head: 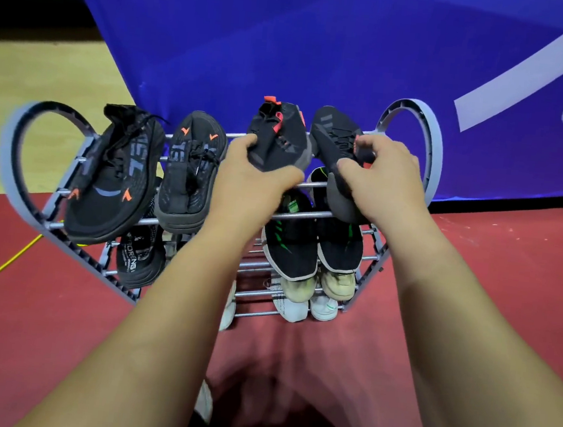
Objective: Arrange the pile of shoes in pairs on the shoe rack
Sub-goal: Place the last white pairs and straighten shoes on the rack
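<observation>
Black, orange-marked shoes (115, 176); grey rack (430, 148)

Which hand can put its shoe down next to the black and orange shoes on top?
Probably the left hand: its red-tabbed shoe is right beside the black-and-orange pair on the top shelf. The right hand holds the other shoe farther, by the rack's end.
</observation>
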